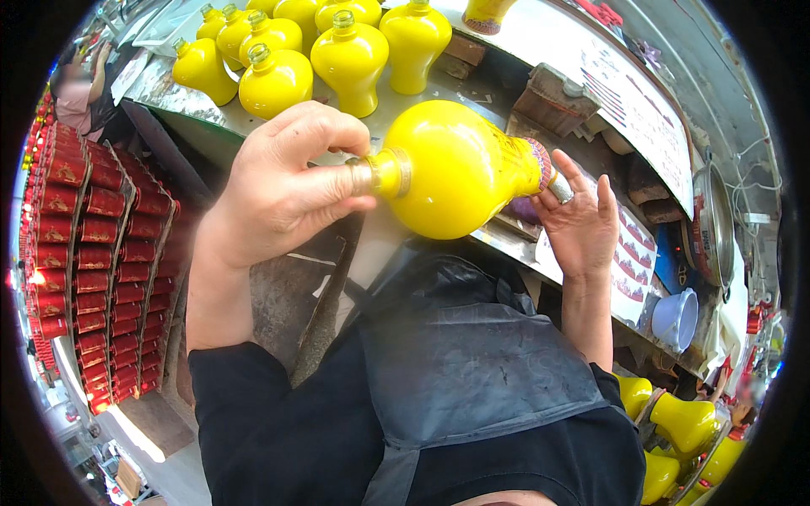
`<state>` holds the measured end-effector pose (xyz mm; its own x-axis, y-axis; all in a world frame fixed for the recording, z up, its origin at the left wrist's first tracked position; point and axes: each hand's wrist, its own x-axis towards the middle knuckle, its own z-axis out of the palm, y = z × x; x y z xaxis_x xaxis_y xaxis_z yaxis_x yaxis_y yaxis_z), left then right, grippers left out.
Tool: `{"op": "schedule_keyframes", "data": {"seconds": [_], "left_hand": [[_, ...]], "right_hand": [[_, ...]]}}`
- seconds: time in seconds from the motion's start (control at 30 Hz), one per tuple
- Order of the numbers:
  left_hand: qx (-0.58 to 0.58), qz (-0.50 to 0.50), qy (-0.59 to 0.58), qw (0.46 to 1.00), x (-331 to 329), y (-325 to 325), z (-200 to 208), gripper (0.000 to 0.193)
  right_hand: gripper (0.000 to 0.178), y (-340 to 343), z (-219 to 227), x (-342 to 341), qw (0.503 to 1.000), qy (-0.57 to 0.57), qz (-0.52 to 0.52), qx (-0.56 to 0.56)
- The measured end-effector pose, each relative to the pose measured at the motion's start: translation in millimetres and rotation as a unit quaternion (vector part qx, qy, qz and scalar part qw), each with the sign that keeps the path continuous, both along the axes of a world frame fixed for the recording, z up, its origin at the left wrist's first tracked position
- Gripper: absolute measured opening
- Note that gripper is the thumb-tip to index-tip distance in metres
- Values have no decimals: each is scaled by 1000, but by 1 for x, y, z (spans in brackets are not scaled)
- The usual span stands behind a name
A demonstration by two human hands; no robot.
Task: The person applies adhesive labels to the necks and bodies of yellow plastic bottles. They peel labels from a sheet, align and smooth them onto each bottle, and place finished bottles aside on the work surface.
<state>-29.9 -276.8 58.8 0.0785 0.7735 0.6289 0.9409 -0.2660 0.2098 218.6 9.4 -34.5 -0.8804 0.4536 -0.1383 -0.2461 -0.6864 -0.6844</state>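
I see the person hold a glossy yellow bottle (447,173) on its side in front of the body, above a dark apron (477,363), its neck toward the left hand and its base toward the right. The left hand (295,177) is clamped on the neck, thumb and fingers pinching it near the mouth. The right hand (582,221) is spread, its fingers apart beside the patterned band (538,165) round the base, a silvery sleeve (561,189) on one finger; whether it presses on the glass I can't tell. More yellow bottles (350,63) stand upright on the bench beyond, near a wooden block (553,101). A sheet of printed labels (631,261) lies by the right forearm, with a pale bucket (675,320) just past it.
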Motion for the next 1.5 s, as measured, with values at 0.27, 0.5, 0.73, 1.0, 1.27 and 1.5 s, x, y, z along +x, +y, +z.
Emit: {"op": "schedule_keyframes", "data": {"seconds": [0.27, 0.5, 0.73, 1.0, 1.27, 1.5], "left_hand": [[-29, -46, -141, 988, -21, 7, -7, 23], [-26, -57, -107, 992, -14, 19, -10, 29], [-13, -45, -37, 998, -3, 28, -1, 32], [-4, -65, 37, 997, -1, 36, 6, 31], [0, -47, 144, 988, 11, 30, 16, 27], [4, -71, 126, 990, 5, 38, 33, 31]], "right_hand": [[70, -3, 5, 13, 999, 27, 17, -23], [72, 2, 0, 26, 1000, -3, -18, -13], [73, 7, 4, 36, 999, 15, -20, -39], [70, 4, 14, 45, 994, -6, -92, -64], [66, 10, 10, 44, 995, 33, -60, -71], [63, 9, 9, 37, 995, 43, -58, -75]]}}
